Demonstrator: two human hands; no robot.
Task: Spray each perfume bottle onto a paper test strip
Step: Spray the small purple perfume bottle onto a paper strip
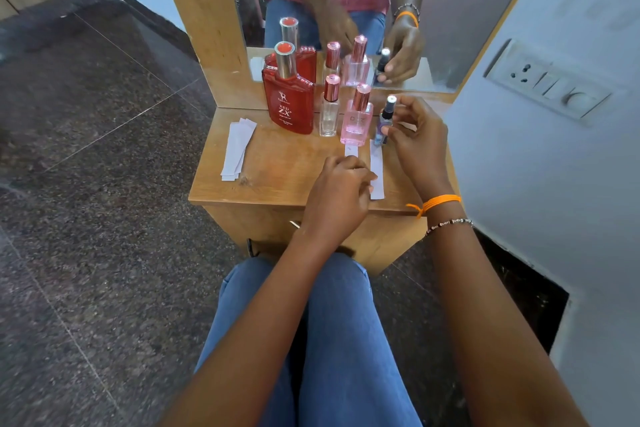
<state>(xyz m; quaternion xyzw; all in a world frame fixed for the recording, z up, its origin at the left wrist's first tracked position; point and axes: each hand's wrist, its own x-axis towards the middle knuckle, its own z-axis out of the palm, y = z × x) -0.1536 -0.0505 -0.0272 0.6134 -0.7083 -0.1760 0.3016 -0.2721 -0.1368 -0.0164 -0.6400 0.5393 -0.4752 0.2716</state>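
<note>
Several perfume bottles stand in a row on a small wooden table [277, 170]: a large red bottle [289, 104], a slim clear bottle [329, 111], a pink bottle [358, 121] and a small purple bottle [383, 123] with a dark sprayer. My right hand [415, 142] grips the purple bottle, which stands upright on the table. My left hand [341, 189] rests on a paper strip [350, 150], pinching it; most of that strip is hidden under the hand. A second strip [376, 172] lies flat beside it, in front of the purple bottle.
A stack of spare paper strips [237, 149] lies at the table's left. A mirror [346, 10] behind the bottles reflects them and the person. A wall with a switch panel [550, 83] stands close on the right. My knees are under the table's front edge.
</note>
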